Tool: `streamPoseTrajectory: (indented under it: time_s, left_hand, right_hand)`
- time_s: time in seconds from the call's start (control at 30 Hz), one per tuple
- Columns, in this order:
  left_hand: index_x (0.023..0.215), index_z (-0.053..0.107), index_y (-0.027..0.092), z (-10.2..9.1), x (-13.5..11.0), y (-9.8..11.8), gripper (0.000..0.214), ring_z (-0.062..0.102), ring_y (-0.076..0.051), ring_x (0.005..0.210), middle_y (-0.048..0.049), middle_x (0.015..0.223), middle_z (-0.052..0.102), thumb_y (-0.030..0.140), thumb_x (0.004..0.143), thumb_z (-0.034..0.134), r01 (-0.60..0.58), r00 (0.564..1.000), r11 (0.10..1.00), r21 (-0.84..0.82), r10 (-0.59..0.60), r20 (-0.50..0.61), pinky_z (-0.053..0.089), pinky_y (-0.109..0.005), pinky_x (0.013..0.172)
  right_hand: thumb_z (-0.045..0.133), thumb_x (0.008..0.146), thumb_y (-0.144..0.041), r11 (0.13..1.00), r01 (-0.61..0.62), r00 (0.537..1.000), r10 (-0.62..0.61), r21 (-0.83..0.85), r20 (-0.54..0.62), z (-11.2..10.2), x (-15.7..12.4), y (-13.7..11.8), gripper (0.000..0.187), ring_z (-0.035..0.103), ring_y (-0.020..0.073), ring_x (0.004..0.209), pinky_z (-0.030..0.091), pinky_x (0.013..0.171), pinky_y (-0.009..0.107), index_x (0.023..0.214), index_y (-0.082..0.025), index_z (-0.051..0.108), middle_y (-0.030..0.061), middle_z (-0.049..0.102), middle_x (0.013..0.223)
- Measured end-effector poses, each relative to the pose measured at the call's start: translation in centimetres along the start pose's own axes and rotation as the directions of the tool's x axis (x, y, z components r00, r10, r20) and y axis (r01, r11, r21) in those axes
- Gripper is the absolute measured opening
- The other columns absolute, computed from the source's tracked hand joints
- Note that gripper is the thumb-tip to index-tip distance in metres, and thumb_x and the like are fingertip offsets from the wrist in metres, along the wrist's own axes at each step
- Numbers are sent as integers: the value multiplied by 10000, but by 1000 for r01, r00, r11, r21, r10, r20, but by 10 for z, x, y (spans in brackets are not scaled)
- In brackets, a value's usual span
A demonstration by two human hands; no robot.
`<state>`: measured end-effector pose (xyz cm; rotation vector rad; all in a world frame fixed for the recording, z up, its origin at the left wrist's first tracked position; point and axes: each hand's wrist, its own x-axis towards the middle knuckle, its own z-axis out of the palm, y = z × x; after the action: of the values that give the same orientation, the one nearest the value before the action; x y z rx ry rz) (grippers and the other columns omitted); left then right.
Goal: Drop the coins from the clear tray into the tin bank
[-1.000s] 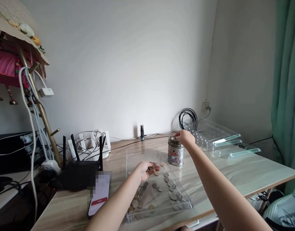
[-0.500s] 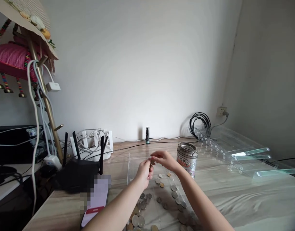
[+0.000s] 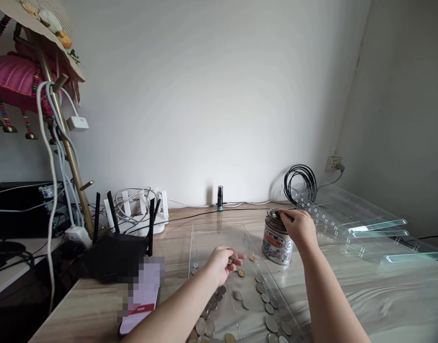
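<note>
My left hand (image 3: 224,264) is half closed around a few coins (image 3: 232,260), held above a clear acrylic tray (image 3: 214,234). To its right stands a metal tin (image 3: 277,245) with a printed floral label and a silvery top. My right hand (image 3: 300,229) is at the tin's top, its fingers pinched over the lid on a small dark coin (image 3: 279,215), mostly hidden. Silver coins (image 3: 271,324) lie loose along the tray's right side. More coins (image 3: 209,327) cluster at the left, partly behind my left forearm. A gold-coloured coin (image 3: 241,273) lies near my left hand.
A phone (image 3: 144,300) and a black router (image 3: 112,257) lie left of the tray. Behind are a white router (image 3: 147,226), a small bottle (image 3: 220,197) and coiled black cable (image 3: 300,185). Clear acrylic panels (image 3: 362,238) occupy the right side.
My right hand has left my left hand and moved right to the tin's top. My left hand has lowered slightly and turned, its fingers looser around the coins.
</note>
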<state>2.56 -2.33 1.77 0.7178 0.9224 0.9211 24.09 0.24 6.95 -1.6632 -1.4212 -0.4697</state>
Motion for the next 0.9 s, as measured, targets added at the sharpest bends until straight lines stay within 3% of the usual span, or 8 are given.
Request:
streamPoseTrajectory:
  time_s: [0.37, 0.5, 0.57, 0.63, 0.73, 0.77, 0.83, 0.9]
  left_hand:
    - [596, 512, 100, -1, 0, -2, 150, 427, -39, 384, -92, 610, 614, 173, 724, 488, -12, 996, 996, 84, 5, 84, 171, -167, 367]
    - [563, 495, 100, -1, 2, -1, 203, 359, -25, 338, -58, 505, 569, 201, 738, 480, -43, 999, 997, 68, 40, 35, 131, -172, 352]
    - [563, 484, 105, -2, 3, 0, 231, 296, -16, 300, -20, 430, 511, 215, 762, 449, -40, 999, 998, 51, 39, 13, 95, -176, 343]
    - [577, 477, 114, -3, 5, 0, 234, 243, -9, 276, 16, 390, 456, 235, 773, 434, -52, 999, 998, 32, 52, 7, 71, -179, 339]
    - [581, 441, 137, -5, 7, 0, 217, 226, -8, 270, 39, 379, 419, 244, 769, 435, -102, 995, 995, 10, 102, -4, 66, -176, 336]
    - [577, 423, 144, -6, 8, -1, 216, 232, -9, 271, 40, 380, 417, 242, 770, 428, -118, 993, 993, 13, 119, -8, 66, -176, 336]
    - [581, 397, 154, -6, 8, -1, 216, 248, -12, 273, 38, 384, 422, 244, 777, 408, -140, 990, 990, 33, 141, -9, 66, -175, 338]
    - [604, 391, 159, -6, 8, -1, 200, 263, -16, 273, 37, 391, 432, 252, 781, 396, -146, 989, 987, 61, 147, -13, 71, -173, 341]
  right_hand:
    - [409, 681, -310, 992, -39, 996, 48, -118, 74, 5, 4, 9, 251, 515, 228, 783, 389, 626, 326, 722, -205, 633, 65, 625, 806]
    - [367, 730, -277, 998, 10, 993, -3, 61, -119, -1, -8, -18, 271, 509, 206, 803, 390, 727, 326, 824, -201, 609, 79, 602, 882]
    - [367, 744, -299, 969, 42, 999, -49, 245, 23, 2, -19, -40, 268, 520, 173, 708, 408, 663, 285, 805, -191, 604, 70, 611, 809]
    - [417, 724, -371, 920, 50, 912, -200, 388, 358, 9, -32, -62, 278, 499, 135, 576, 391, 532, 243, 701, -165, 603, 47, 597, 664]
    - [480, 665, -479, 889, 12, 611, -368, 458, 701, 24, -48, -83, 374, 425, 89, 457, 305, 422, 205, 527, -140, 557, 7, 520, 488]
    - [488, 653, -493, 886, -16, 556, -377, 463, 741, 27, -51, -86, 389, 402, 77, 436, 284, 408, 199, 506, -137, 545, -3, 502, 464]
    - [493, 647, -493, 881, -72, 527, -364, 467, 768, 32, -54, -87, 390, 371, 62, 413, 260, 393, 192, 504, -134, 544, -17, 479, 444]
    - [508, 641, -459, 883, -103, 554, -332, 459, 764, 34, -54, -84, 354, 362, 58, 406, 253, 387, 191, 514, -133, 559, -25, 465, 433]
